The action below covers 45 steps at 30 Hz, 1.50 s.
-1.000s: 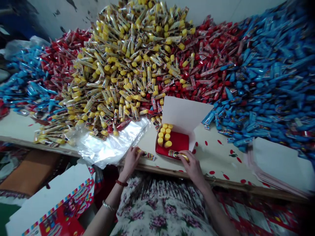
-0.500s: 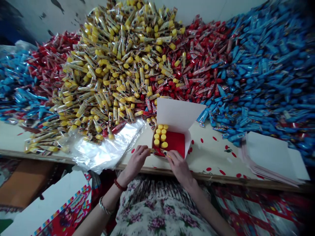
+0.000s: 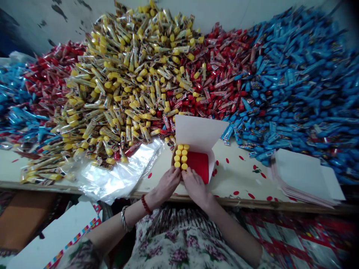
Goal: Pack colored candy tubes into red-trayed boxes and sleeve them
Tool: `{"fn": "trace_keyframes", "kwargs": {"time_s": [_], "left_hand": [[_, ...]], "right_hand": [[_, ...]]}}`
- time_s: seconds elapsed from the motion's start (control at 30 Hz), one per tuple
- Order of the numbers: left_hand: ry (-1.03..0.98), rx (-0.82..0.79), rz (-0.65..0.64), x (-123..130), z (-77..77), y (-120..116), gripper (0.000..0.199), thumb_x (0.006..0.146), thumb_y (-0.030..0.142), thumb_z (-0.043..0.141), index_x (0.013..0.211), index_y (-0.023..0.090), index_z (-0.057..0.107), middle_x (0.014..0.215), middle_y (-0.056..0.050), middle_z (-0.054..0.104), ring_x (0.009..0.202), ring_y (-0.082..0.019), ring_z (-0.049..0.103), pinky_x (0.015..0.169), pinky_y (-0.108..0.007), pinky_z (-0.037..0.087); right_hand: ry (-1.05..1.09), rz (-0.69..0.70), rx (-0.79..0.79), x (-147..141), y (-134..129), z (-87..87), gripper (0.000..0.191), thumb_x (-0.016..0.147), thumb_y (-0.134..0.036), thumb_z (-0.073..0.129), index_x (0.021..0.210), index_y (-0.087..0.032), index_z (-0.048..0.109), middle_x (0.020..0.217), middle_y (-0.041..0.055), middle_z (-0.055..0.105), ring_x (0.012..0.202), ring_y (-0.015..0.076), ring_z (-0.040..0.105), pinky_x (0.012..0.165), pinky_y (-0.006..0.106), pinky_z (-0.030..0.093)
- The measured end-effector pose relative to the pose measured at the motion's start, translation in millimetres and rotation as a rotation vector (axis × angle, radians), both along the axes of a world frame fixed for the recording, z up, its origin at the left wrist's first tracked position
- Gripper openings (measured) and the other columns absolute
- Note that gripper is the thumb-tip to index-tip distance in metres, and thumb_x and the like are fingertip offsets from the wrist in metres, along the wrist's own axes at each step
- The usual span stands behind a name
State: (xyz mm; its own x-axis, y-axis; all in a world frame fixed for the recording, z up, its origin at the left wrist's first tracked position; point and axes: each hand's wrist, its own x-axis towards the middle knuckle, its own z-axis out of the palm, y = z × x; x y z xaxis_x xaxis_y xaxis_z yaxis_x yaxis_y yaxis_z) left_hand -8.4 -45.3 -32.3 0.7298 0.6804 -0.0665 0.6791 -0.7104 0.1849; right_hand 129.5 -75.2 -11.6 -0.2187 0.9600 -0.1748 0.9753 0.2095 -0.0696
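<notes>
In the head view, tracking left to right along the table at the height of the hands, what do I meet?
Loose yellow-capped tubes, clear plastic sheeting, left hand, right hand, stack of white card.

No text, brand or number can be read with certainty. Small printed labels show on the heaped yellow-capped tubes (image 3: 123, 93), on the red tubes (image 3: 221, 80) and on the blue tubes (image 3: 297, 84) (pale patches with dark marks, too tiny to make out). The carton (image 3: 64, 231) at lower left has a multicoloured striped border, and the red-and-white printed packaging (image 3: 283, 231) below the table (image 3: 232, 172) is too blurred to read.
</notes>
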Motion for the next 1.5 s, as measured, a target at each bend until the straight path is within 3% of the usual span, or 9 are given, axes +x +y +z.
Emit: {"fn": "trace_keyframes", "kwargs": {"time_s": [0.33,0.47,0.63,0.73,0.9,1.2,1.37,1.43,1.5], "left_hand": [[-0.808,-0.046,0.311,-21.3,-46.7,-19.7,0.034,0.085,0.011,0.045,0.117,0.02,0.039,0.103,-0.006,0.05,0.077,-0.012,0.053,0.068,-0.027,0.051],[-0.932,-0.094,0.414,-26.8,-40.0,-15.3,0.033,0.085,0.024,0.047,0.117,0.019,0.042,0.108,-0.009,0.052,0.089,-0.017,0.054,0.078,-0.035,0.05],[-1.09,-0.345,0.641,-13.9,-25.4,10.8,0.053,0.095,0.043,0.032,0.143,0.026,0.022,0.151,-0.01,0.03,0.132,-0.021,0.041,0.105,-0.04,0.04],[-1.058,-0.435,0.63,8.1,-26.1,26.7,0.06,0.095,0.05,0.024,0.149,0.025,0.011,0.157,-0.006,0.015,0.141,-0.02,0.026,0.112,-0.037,0.032],[-1.001,-0.403,0.726,24.9,-41.8,36.0,0.061,0.094,0.051,0.03,0.146,0.021,0.024,0.155,-0.009,0.022,0.143,-0.021,0.02,0.118,-0.042,0.02],[-1.139,-0.396,0.979,-37.0,-36.3,33.1,0.058,0.09,0.051,0.042,0.141,0.024,0.037,0.151,-0.008,0.032,0.141,-0.025,0.025,0.117,-0.049,0.016],[-1.243,0.176,0.947,-30.1,-7.8,14.1,0.049,0.09,0.041,0.047,0.137,0.025,0.041,0.142,-0.008,0.043,0.13,-0.025,0.041,0.11,-0.048,0.032],[-1.214,0.291,0.72,-1.4,4.8,5.0,0.038,0.09,0.033,0.048,0.127,0.025,0.05,0.128,-0.008,0.054,0.119,-0.023,0.05,0.102,-0.043,0.042],[-1.072,0.134,0.411,43.4,13.9,5.1,0.03,0.091,0.026,0.045,0.119,0.024,0.056,0.118,-0.009,0.059,0.111,-0.021,0.055,0.095,-0.038,0.048]], "right_hand": [[0.065,-0.01,-0.021,-17.8,11.4,-11.8,0.024,0.087,-0.004,0.045,0.099,-0.014,0.063,0.101,0.0137,0.062,0.093,0.0222,0.064,0.074,0.03,0.055],[0.324,-0.1,0.143,-7.2,-9.9,-25.2,0.034,0.09,-0.023,0.052,0.124,-0.02,0.053,0.111,0.0117,0.06,0.09,0.0217,0.065,0.071,0.03,0.056],[0.914,-0.346,0.438,18.3,1.6,-48.4,0.053,0.096,-0.043,0.033,0.144,-0.02,0.029,0.135,0.015,0.047,0.127,0.0237,0.045,0.1,0.043,0.045],[1.181,-0.5,0.238,15.5,37.9,-67.2,0.061,0.096,-0.051,0.017,0.148,-0.019,0.02,0.147,0.0137,0.035,0.14,0.0211,0.027,0.11,0.047,0.033],[1.5,-0.432,-0.005,-20.4,69.6,-91.2,0.079,0.088,-0.069,0.019,0.149,-0.018,0.017,0.153,0.0089,0.025,0.143,0.0176,0.016,0.115,0.043,0.021],[1.513,-0.29,-0.013,-71.5,52.0,-74.9,0.049,0.097,-0.047,0.023,0.145,-0.035,0.023,0.148,-0.0055,0.037,0.139,0.0143,0.028,0.11,0.048,0.031],[1.086,-0.252,0.594,48.1,59.6,-41.3,0.047,0.092,-0.038,0.041,0.136,-0.024,0.043,0.14,0.008,0.046,0.132,0.021,0.04,0.107,0.042,0.037],[0.888,-0.374,0.77,132.6,90.9,-30.3,0.041,0.091,-0.037,0.041,0.125,-0.019,0.055,0.13,0.0137,0.052,0.127,0.0243,0.043,0.105,0.047,0.036],[0.669,-0.569,0.752,213.5,132.7,-23.1,0.044,0.089,-0.04,0.043,0.12,-0.014,0.059,0.126,0.0173,0.053,0.123,0.0274,0.044,0.104,0.049,0.034]]}}
